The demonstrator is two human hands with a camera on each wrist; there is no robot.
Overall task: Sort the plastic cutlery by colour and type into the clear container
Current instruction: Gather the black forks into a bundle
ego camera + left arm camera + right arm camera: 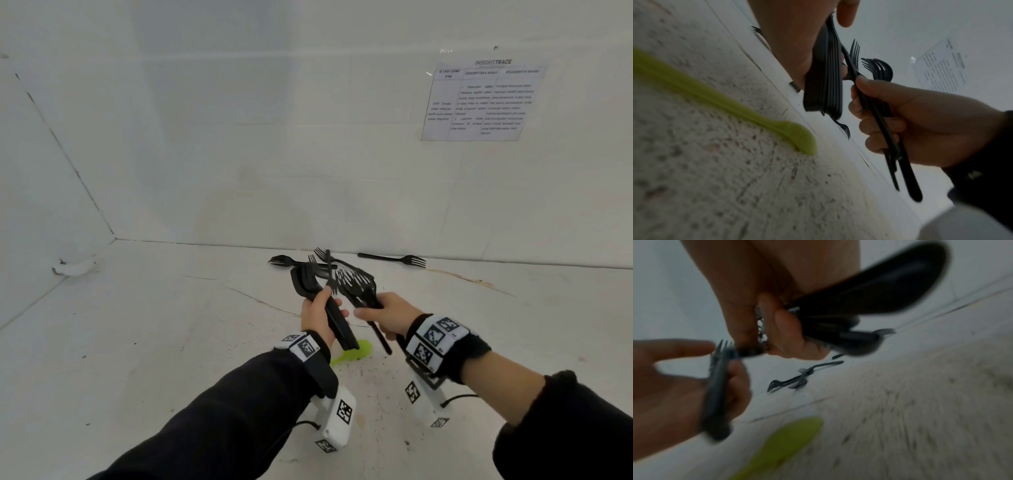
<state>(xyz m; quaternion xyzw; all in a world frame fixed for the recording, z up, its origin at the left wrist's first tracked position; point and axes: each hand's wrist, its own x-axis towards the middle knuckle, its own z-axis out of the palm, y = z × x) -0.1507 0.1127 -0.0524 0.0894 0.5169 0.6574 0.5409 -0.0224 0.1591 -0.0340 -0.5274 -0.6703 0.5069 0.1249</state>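
My left hand (322, 310) grips a neat stack of black plastic forks (337, 323) by the handles, tines pointing away. Just to its right, my right hand (385, 317) grips a looser bunch of black forks (359, 289) whose heads fan out and cross the stack. In the left wrist view the stack (824, 87) and the right hand's forks (879, 71) almost touch. A lime green spoon (352, 353) lies on the table under both hands. Loose black forks (394, 258) lie by the back wall. No clear container is in view.
The white table (171, 342) is scratched and speckled, and meets white walls at the back and left. A printed sheet (479, 102) hangs on the back wall. A small white scrap (73, 267) lies in the left corner.
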